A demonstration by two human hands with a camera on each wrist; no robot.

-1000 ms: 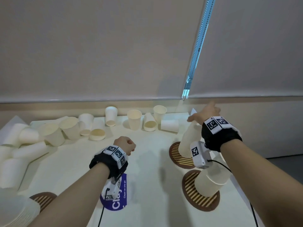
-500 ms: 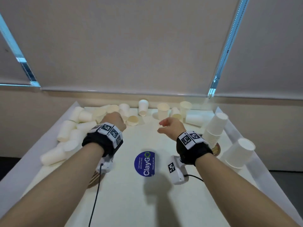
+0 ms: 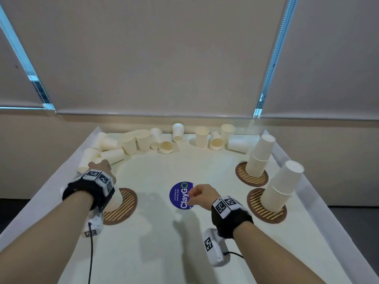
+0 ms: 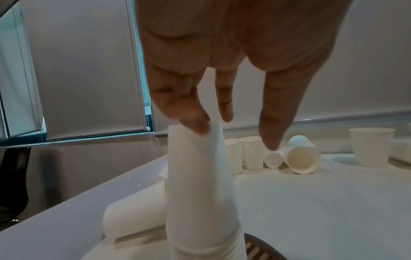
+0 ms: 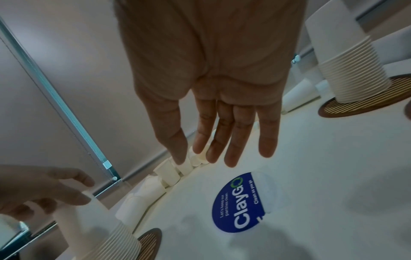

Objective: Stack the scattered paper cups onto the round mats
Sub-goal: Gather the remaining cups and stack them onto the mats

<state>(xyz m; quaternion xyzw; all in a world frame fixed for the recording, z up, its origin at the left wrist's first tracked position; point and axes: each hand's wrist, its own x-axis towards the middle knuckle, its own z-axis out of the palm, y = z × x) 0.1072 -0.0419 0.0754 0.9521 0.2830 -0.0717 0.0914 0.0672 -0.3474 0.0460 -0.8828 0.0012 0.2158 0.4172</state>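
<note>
An upside-down stack of white paper cups (image 4: 200, 193) stands on the near left round mat (image 3: 127, 203). My left hand (image 3: 100, 166) is above it; its fingertips (image 4: 195, 123) touch the top cup's rim while the thumb stays clear to the right. My right hand (image 3: 196, 194) hovers over the blue sticker (image 3: 180, 193), fingers straight, holding nothing, as the right wrist view confirms. Two taller leaning stacks (image 3: 259, 158) (image 3: 281, 189) stand on the right mats (image 3: 252, 179) (image 3: 264, 212). Loose cups (image 3: 143, 140) lie and stand along the far edge.
More loose cups (image 3: 110, 154) are heaped at the far left corner, just beyond my left hand. The table's raised white edges (image 3: 320, 201) run along both sides. A black chair (image 4: 13, 184) stands off the table's left side.
My left hand came back from the far-left cup pile onto the stack on the left mat. My right hand left the right stack and drew back over the blue sticker.
</note>
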